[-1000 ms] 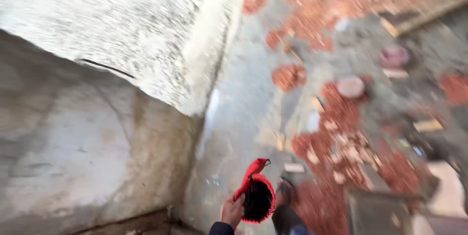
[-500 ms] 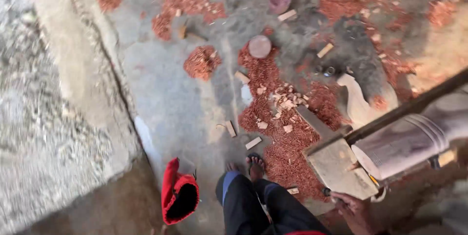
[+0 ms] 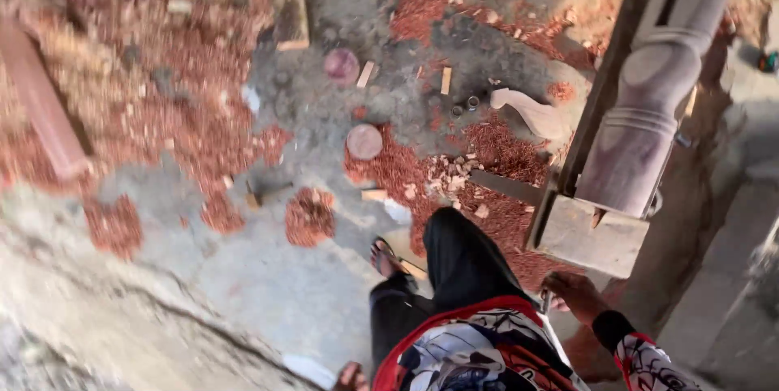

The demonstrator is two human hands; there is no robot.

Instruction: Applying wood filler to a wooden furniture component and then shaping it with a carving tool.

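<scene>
Beside the wooden block (image 3: 596, 237), right hand (image 3: 578, 294) now clenched on a thin tool (image 3: 547, 302) — red brush gone from view.

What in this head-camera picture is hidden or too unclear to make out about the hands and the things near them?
- Left hand: not seen in the head view; it lies outside the frame or behind the body.
- Right hand: its grip on a thin object is unclear, as the fingers cover most of it.
- Turned wooden piece on the lathe: top end cut off by the frame edge and motion-blurred.
</scene>
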